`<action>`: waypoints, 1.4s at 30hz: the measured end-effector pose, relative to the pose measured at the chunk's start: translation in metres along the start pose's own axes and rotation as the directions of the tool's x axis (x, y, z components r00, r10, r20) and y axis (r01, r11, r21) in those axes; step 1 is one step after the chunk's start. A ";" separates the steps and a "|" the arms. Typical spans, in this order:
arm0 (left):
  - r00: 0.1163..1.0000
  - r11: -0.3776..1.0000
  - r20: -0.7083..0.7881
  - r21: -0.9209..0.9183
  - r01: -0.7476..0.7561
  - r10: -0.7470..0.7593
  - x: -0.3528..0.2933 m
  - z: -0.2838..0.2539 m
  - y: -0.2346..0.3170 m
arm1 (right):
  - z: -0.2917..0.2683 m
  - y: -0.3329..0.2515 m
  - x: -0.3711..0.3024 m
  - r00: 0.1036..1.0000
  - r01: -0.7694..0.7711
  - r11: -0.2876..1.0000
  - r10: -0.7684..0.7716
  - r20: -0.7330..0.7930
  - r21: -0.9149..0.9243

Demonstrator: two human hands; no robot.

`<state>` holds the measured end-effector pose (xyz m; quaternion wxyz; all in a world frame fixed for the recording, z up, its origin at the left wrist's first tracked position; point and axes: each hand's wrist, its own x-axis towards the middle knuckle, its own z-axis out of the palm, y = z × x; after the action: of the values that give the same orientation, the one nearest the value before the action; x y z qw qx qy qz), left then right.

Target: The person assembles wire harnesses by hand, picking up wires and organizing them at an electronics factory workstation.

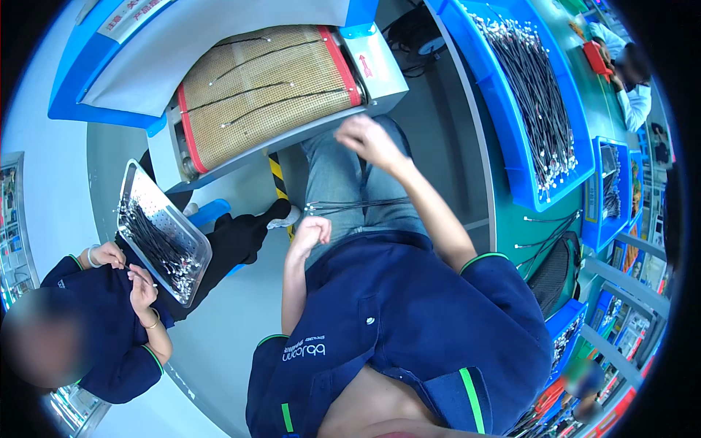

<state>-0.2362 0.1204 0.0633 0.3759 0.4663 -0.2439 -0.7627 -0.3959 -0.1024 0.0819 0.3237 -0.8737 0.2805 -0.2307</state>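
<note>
Across my jeans lie several thin black cables (358, 204) with small white end connectors. My left hand (312, 235) is curled closed just below their left ends; what it holds, if anything, is hidden. Farther forward, my right hand (369, 142) hovers over my thighs near the front edge of the conveyor, slightly blurred. Its fingers are bent inward, and I cannot make out anything in them. On the tan mesh conveyor belt (263, 73), with its red edges, several black cables (285, 106) lie spaced apart, roughly crosswise.
A blue bin (511, 146) full of black cables stands on the green table (504, 212) at my right, with loose cables (548, 237) beside it. At left, a co-worker (109, 321) sits by a metal tray (197, 288) of cables. A blue-and-white machine hood (168, 66) covers the belt's far end.
</note>
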 end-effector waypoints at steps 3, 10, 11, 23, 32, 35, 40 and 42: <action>0.949 0.982 -0.261 -0.025 -0.189 0.176 0.024 -0.005 -0.014 | 0.013 0.010 -0.067 0.925 -0.195 0.981 0.183 0.334 0.003; 0.861 0.966 -0.440 0.151 -0.209 0.255 0.064 -0.009 -0.017 | 0.009 0.037 -0.131 0.750 -0.391 0.908 0.408 0.521 -0.148; 0.852 0.956 -0.440 0.197 -0.216 0.283 0.070 -0.010 -0.022 | 0.011 0.042 -0.135 0.746 -0.397 0.906 0.412 0.523 -0.147; 0.831 0.634 -0.300 0.770 -0.079 0.468 0.086 0.010 -0.068 | 0.015 0.081 -0.161 0.701 -0.592 0.800 0.451 0.553 0.098; 0.878 0.585 -0.278 0.811 -0.003 0.390 0.079 0.006 -0.069 | -0.051 0.097 -0.178 0.792 -0.454 0.891 0.419 0.444 -0.031; 0.884 0.640 -0.327 0.767 0.041 0.335 0.074 0.006 -0.064 | -0.073 0.095 -0.175 0.793 -0.425 0.893 0.446 0.415 -0.147; 0.907 0.702 -0.293 0.712 -0.005 0.303 0.079 0.034 -0.050 | -0.060 0.084 -0.164 0.918 -0.180 0.976 0.213 0.336 -0.126; 0.932 0.664 -0.204 0.746 -0.050 0.299 0.085 0.050 -0.045 | -0.046 0.073 -0.158 0.948 -0.026 0.993 0.061 0.314 -0.115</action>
<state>-0.3206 0.0801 0.0082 0.2644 0.6644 -0.5094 -0.4786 -0.5639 -0.0680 0.0281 0.3213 -0.9093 0.2563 -0.0648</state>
